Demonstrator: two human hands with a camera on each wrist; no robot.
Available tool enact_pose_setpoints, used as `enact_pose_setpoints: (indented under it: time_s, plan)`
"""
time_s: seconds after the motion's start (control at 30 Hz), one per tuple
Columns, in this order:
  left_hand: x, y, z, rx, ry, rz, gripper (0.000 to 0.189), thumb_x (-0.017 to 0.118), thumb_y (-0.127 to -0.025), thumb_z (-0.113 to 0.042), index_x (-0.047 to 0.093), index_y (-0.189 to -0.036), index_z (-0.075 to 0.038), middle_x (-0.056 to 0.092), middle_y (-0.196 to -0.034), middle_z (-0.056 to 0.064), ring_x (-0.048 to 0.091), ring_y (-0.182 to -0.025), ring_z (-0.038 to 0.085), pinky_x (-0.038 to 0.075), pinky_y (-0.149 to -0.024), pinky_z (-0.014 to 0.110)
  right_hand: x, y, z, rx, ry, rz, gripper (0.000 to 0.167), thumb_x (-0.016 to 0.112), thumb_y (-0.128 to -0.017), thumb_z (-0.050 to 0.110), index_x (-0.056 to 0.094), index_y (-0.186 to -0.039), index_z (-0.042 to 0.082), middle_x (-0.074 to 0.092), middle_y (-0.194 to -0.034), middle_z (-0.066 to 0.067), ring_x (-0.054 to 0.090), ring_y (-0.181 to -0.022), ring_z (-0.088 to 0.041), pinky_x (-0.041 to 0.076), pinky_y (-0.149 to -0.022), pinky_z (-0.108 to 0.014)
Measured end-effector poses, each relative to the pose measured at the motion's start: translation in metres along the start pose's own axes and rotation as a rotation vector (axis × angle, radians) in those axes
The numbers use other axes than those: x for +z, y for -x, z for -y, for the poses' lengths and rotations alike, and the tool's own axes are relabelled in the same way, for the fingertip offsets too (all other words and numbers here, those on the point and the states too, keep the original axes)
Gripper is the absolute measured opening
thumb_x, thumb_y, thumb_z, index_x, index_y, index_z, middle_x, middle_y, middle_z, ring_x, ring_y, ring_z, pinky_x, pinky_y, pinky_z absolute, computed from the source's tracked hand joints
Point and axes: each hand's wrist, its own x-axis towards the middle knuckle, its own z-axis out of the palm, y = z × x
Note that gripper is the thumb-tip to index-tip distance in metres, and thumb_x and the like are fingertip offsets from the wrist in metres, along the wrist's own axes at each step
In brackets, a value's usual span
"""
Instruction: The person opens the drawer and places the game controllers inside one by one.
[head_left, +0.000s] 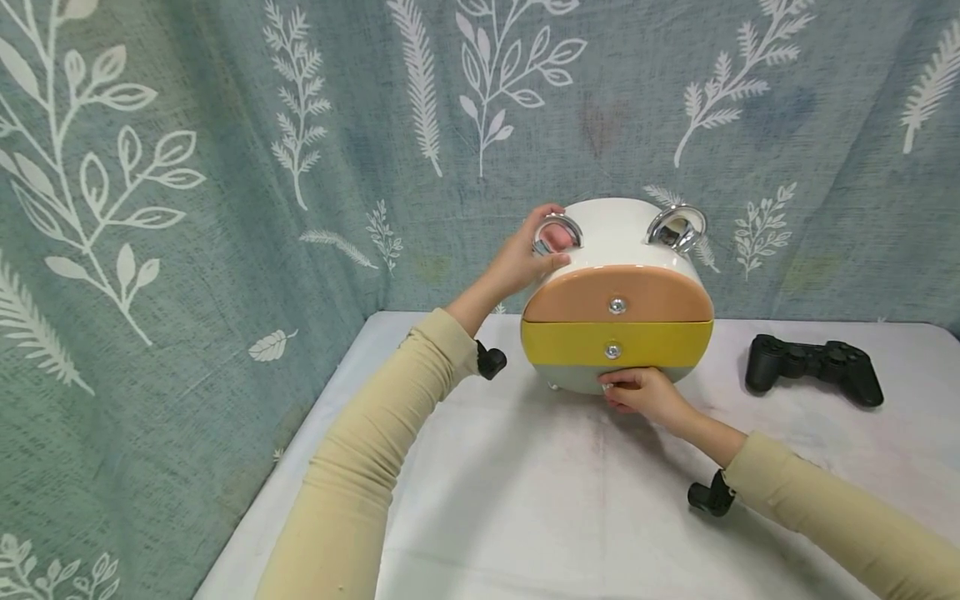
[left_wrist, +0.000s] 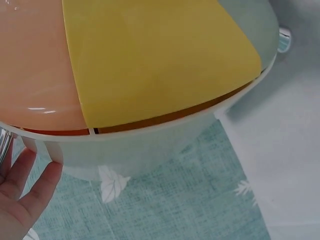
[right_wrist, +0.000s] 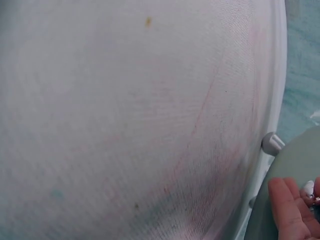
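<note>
A small round-fronted drawer cabinet (head_left: 626, 221) with a white shell stands on the table. Its front has an orange drawer (head_left: 570, 300), a yellow drawer (head_left: 555, 343) and a grey-green drawer (head_left: 573, 379) at the bottom. Two silver rings stick up from its top. My left hand (head_left: 522, 254) grips the cabinet's upper left around the left silver ring (head_left: 573, 229); in the left wrist view, fingertips (left_wrist: 52, 172) rest against the white side. At the bottom drawer, my right hand (head_left: 648, 396) pinches the small knob (right_wrist: 309, 188), which the fingers partly hide.
A black game controller (head_left: 813, 367) lies on the table to the right of the cabinet. White cloth covers the table (head_left: 525, 500). Behind and to the left hangs a blue-green curtain (head_left: 337, 150) with white leaf prints.
</note>
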Motion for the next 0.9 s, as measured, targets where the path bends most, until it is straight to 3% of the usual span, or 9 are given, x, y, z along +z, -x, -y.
enact_pose_setpoints:
  time_s: [0.43,0.7,0.9]
  plan:
    - [-0.0005,0.0,0.0011,0.038,0.025,0.004,0.063,0.067,-0.084,-0.026,0.031,-0.135,-0.028,0.035,-0.144,0.004,0.034,-0.131,0.028,0.033,-0.1,0.046,-0.0013,-0.0015,-0.0004,-0.091,0.081,-0.03,0.026,0.058,-0.088,0.004,0.062,-0.109,-0.01,0.065,-0.093,-0.026,0.06,-0.073,-0.012,0.05,-0.062,-0.023]
    - [-0.0024,-0.0007,0.002,0.028,0.022,0.022,0.064,0.067,-0.084,-0.028,0.03,-0.136,-0.03,0.035,-0.143,0.005,0.036,-0.129,0.029,0.035,-0.098,0.047,-0.0008,-0.0045,-0.0027,-0.141,0.137,-0.031,0.024,0.057,-0.089,0.003,0.063,-0.108,-0.009,0.065,-0.092,-0.026,0.059,-0.072,-0.01,0.049,-0.062,-0.023]
    - [-0.0031,-0.0002,0.0043,0.054,0.05,0.042,0.069,0.069,-0.082,-0.032,0.028,-0.137,-0.029,0.039,-0.14,0.008,0.037,-0.128,0.032,0.035,-0.097,0.048,-0.0019,-0.0073,-0.0018,-0.098,0.173,-0.017,0.026,0.059,-0.089,0.008,0.063,-0.109,-0.007,0.066,-0.091,-0.023,0.061,-0.071,-0.018,0.049,-0.06,-0.027]
